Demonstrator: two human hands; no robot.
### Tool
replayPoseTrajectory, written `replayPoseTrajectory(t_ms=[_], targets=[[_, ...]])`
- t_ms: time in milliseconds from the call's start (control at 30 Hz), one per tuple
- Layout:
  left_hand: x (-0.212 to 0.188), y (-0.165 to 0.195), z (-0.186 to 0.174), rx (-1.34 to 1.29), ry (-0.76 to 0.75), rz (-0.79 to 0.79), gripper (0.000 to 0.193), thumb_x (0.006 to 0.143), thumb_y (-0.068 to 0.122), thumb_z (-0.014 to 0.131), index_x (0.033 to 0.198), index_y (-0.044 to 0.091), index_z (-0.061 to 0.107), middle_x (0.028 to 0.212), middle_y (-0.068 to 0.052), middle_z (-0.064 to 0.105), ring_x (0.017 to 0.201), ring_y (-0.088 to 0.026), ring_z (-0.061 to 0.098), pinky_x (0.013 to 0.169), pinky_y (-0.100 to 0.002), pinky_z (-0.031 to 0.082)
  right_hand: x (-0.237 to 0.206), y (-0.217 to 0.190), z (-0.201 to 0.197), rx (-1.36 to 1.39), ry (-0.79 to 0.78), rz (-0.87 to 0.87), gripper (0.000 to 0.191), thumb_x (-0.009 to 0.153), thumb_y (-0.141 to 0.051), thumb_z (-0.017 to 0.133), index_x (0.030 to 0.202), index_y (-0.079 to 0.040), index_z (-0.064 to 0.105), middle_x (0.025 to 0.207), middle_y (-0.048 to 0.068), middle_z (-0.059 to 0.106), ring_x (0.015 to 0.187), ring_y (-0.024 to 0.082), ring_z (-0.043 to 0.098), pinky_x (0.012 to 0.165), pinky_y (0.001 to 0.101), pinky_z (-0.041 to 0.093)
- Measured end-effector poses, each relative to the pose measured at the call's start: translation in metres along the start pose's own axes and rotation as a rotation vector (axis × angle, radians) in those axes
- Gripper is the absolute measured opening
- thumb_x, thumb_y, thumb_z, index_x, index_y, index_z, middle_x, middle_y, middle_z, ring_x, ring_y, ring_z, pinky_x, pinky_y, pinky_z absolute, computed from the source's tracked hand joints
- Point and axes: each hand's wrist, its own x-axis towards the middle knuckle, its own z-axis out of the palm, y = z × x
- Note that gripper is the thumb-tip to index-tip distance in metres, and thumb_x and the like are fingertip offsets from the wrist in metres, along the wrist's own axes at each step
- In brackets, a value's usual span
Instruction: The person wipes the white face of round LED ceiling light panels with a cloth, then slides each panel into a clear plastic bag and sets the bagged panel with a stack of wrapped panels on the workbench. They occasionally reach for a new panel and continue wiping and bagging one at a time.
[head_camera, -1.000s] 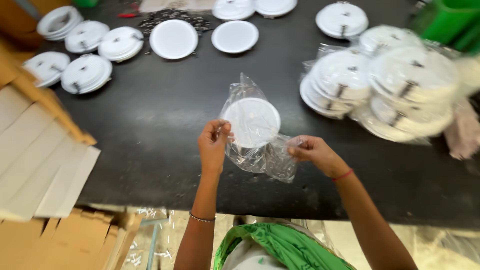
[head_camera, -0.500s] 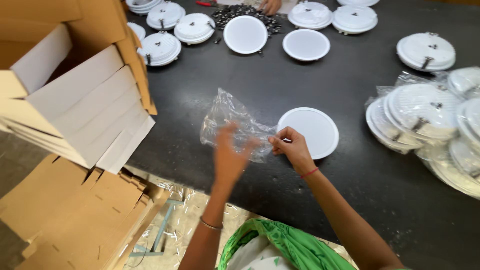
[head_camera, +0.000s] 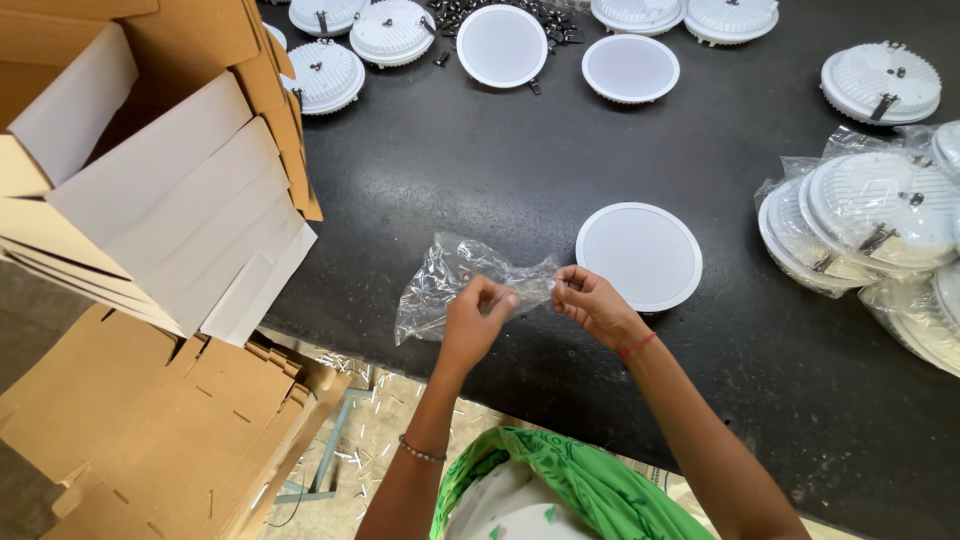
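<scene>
Clear plastic bag (head_camera: 450, 285) between left hand (head_camera: 472, 325) and right hand (head_camera: 592, 305).

Bag (head_camera: 450, 285) between both hands, over table (head_camera: 450, 170) edge. Lamp (head_camera: 638, 255) just right of right hand (head_camera: 590, 303). Boxes (head_camera: 150, 180) at left, wrapped lamps (head_camera: 870, 225) at right, more lamps (head_camera: 500, 45) behind.

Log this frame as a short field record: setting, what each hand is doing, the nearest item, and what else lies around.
Setting: black worktable, seen from above
Left hand: pinches the edge of a crumpled clear plastic bag
Right hand: pinches the same bag's edge, opposite the left
Nearest item: round white flat light panel, face up on the table, just beyond the right hand
Right side: bagged white round lamps, stacked
Far edge: more white round lamps, small dark metal clips
Left side: flattened cardboard cartons
</scene>
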Motion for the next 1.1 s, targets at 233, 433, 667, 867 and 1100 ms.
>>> replayPoseTrajectory(t_ms=[233,433,667,867,1100], targets=[[-0.008,0.019,-0.03,-0.12,0.027,0.032,0.029,0.088,0.004,0.073,0.112,0.006,0.057,0.095,-0.002,0.076,0.093,-0.01,0.071,0.083,-0.028,0.051,-0.012,-0.008,0.017,-0.296,0.094,-0.036,0.036,0.092,-0.018,0.076,0.122,0.0,0.067,0.098,0.006,0.066,0.087,0.015,0.063,0.076,0.0276,0.052],[-0.012,0.029,-0.038,-0.097,-0.057,0.023,0.021,0.088,0.003,0.069,0.109,0.008,0.067,0.089,0.002,0.067,0.082,-0.009,0.061,0.077,-0.024,0.049,0.002,0.0,0.054,-0.527,0.045,-0.105,0.052,0.089,-0.035,0.073,0.132,-0.007,0.061,0.125,0.007,0.062,0.103,0.013,0.064,0.086,0.0271,0.057],[-0.024,0.016,-0.044,0.111,-0.044,0.004,0.009,0.082,0.001,0.066,0.088,0.007,0.064,0.07,0.005,0.051,0.065,-0.008,0.047,0.06,-0.026,0.042,0.035,0.009,0.068,-0.458,0.059,-0.17,0.025,0.095,-0.021,0.072,0.108,0.001,0.069,0.094,0.003,0.066,0.083,0.012,0.061,0.076,0.0272,0.053],[-0.031,0.016,-0.061,0.052,-0.027,-0.229,0.049,0.072,0.026,0.093,0.067,0.009,0.047,0.058,0.009,0.043,0.054,-0.004,0.037,0.049,-0.024,0.031,0.043,0.007,0.056,-0.638,0.288,-0.241,0.016,0.098,-0.017,0.066,0.104,-0.002,0.068,0.083,0.002,0.066,0.074,0.01,0.062,0.069,0.0261,0.053],[-0.03,0.025,-0.049,0.311,0.208,0.083,0.036,0.089,0.019,0.079,0.077,0.005,0.048,0.074,-0.005,0.053,0.063,-0.016,0.048,0.056,-0.032,0.041,0.008,-0.009,0.056,-1.008,0.476,-0.54,0.015,0.095,-0.013,0.069,0.105,-0.001,0.066,0.094,0.009,0.07,0.082,0.016,0.069,0.074,0.0281,0.056]])
